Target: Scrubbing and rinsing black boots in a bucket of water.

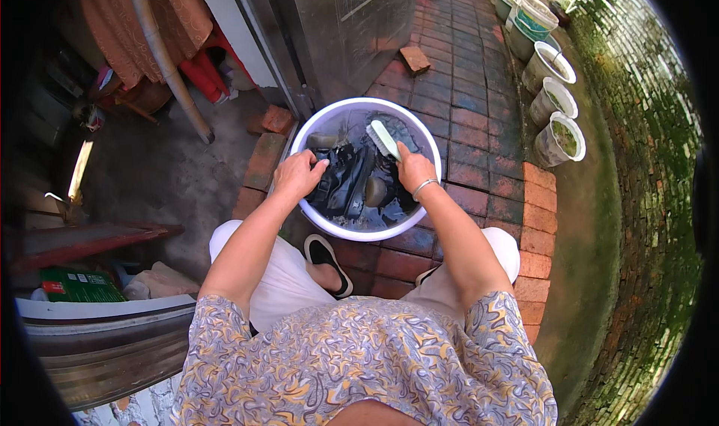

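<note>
A round pale-lilac plastic basin holds water and black shoes, partly under the surface. Two rounded grey-brown shoe parts show among them, one near the far left wall and one right of the middle. Over the basin's left side, my left hand closes on the edge of a black shoe, its fingertips partly hidden. My right hand grips the handle of a light-green scrubbing brush. The brush has white bristles and is held above the water at the basin's right, apart from the shoes.
Behind the basin stands a metal door, with a loose brick near its foot. Brick paving runs along the right, edged by several white buckets and a mossy wall. A bamboo pole leans at left.
</note>
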### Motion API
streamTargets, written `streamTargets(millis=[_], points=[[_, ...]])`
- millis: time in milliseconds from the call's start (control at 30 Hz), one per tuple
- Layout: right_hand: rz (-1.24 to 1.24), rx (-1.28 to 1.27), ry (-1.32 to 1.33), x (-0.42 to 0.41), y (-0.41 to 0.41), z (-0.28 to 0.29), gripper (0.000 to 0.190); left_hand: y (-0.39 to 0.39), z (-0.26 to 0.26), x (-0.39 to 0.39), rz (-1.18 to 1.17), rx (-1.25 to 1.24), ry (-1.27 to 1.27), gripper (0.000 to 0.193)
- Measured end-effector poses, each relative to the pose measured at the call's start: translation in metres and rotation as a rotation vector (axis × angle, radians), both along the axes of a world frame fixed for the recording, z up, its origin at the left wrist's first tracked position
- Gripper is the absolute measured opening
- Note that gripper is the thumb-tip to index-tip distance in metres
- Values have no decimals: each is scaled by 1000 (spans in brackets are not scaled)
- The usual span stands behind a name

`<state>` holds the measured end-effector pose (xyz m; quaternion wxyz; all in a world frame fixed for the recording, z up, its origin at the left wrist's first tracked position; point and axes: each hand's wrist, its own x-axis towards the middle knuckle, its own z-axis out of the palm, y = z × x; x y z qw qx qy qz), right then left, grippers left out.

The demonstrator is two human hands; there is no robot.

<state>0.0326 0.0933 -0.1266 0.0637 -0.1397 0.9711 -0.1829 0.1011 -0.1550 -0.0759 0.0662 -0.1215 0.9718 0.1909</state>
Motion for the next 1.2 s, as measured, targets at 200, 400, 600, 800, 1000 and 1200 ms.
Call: streamTargets(millis=[200, 400, 600, 800, 1000, 1200], points=[[134, 16, -106, 25, -15, 16, 44, 20, -31, 7, 25, 116, -30, 59], [-66, 9, -156, 23, 5, 2, 44, 53, -29, -11, -293, -302, 258, 58], [-3, -86, -174, 35, -2, 6, 42, 54, -66, -72, -141, 37, -332, 88], [29, -146, -141, 27, -10, 1, 41, 53, -100, -83, -70, 208, -406, 98], [40, -43, -179, 8, -21, 17, 39, 75, -67, -40, -95, 129, -28, 75], [-115, -135, -173, -4, -35, 19, 40, 69, -78, -28, -137, 127, 315, 63]])
